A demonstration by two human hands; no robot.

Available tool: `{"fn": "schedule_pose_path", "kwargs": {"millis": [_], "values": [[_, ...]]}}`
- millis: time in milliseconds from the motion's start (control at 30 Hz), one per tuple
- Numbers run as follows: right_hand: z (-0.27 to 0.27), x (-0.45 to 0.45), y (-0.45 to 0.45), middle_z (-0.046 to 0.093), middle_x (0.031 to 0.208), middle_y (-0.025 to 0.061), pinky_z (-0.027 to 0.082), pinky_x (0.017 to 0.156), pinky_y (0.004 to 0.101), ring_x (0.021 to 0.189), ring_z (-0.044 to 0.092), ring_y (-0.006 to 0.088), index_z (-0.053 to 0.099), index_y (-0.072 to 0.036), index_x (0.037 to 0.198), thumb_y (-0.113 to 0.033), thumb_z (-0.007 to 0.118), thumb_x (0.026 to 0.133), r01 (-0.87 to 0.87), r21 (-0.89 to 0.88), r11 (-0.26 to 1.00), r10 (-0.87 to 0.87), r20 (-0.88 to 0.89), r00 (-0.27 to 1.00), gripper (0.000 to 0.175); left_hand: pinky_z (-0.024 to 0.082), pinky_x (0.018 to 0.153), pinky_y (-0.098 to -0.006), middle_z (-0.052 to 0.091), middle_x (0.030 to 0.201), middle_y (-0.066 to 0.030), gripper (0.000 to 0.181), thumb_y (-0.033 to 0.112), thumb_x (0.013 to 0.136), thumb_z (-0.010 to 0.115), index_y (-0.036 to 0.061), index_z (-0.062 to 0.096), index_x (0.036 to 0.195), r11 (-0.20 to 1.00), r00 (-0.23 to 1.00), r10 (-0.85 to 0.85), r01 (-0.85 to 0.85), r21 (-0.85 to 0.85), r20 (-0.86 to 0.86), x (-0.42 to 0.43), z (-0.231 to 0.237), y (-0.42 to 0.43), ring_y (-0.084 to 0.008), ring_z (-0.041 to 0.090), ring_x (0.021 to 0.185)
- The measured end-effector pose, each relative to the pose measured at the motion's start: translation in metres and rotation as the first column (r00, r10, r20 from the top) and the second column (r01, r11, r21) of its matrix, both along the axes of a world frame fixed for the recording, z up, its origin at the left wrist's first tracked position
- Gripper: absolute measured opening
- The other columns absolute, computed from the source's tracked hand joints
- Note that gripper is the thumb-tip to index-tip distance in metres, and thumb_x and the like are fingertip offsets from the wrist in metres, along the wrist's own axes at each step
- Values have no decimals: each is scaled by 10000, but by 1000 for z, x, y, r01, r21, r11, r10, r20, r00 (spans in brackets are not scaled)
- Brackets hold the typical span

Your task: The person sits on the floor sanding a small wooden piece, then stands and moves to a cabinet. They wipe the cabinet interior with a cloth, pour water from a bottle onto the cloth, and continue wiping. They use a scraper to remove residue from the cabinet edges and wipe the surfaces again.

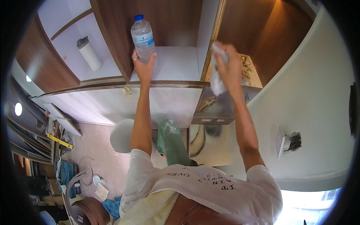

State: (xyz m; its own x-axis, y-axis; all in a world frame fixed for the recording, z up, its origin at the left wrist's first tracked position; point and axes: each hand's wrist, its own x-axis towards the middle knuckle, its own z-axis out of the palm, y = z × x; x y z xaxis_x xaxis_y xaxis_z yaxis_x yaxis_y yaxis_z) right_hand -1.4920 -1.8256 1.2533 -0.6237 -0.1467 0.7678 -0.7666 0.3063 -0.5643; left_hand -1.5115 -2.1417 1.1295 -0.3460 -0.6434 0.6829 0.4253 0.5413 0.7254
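My left hand (pixel 144 67) grips the lower part of a clear plastic water bottle (pixel 143 42) with a blue cap. The bottle is at the opening of a white-based cabinet compartment (pixel 180 60); whether it touches the shelf I cannot tell. In my right hand (pixel 232 67) is a crumpled white cloth or wipe (pixel 217 80), slightly blurred. That hand is close to the raw front edge of an upright cabinet divider (pixel 215 36).
A white tumbler (pixel 90 54) with a grey lid stands in the left compartment. Wires and a metal part (pixel 246 69) lie in the right compartment. A switch plate (pixel 280 143) hangs off the wall. On the floor are a yellow spirit level (pixel 60 141) and a hose (pixel 74 180).
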Motion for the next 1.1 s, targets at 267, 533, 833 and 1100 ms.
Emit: {"fn": "schedule_pose_path", "kwargs": {"millis": [267,533,833,1100], "values": [[-17,-21,-5,702,1023,162,514,801,351,882,686,250,646,7,1012,-72,668,910,77,56,995,-63,-219,974,131,414,1064,-400,565,1336,-184,856,228,723,891,5,426,1405,998,999,-52,52,38,-5,1,3,11,-297,543,1249],[65,-10,2,695,1047,196,520,841,422,975,675,386,662,-33,1083,-71,644,885,5,-33,999,-10,-146,989,202,406,1071,-408,553,1348,-198,847,228,744,875,1,412,1416,999,999,-43,43,17,-11,3,5,3,-311,536,1257],[23,-14,2,709,938,180,533,744,379,797,702,320,643,-12,1052,-131,660,920,148,144,979,-105,-267,958,179,407,1071,-413,563,1337,-203,845,217,738,876,-4,416,1411,998,999,-45,45,34,18,8,8,19,-326,543,1250],[153,12,1,724,908,164,531,789,401,859,707,344,646,-6,1013,-169,677,917,40,6,999,-40,-4,999,192,414,1063,-413,565,1328,-198,840,223,736,875,7,422,1410,1000,1000,-16,15,14,21,9,7,5,-321,548,1240]]}}
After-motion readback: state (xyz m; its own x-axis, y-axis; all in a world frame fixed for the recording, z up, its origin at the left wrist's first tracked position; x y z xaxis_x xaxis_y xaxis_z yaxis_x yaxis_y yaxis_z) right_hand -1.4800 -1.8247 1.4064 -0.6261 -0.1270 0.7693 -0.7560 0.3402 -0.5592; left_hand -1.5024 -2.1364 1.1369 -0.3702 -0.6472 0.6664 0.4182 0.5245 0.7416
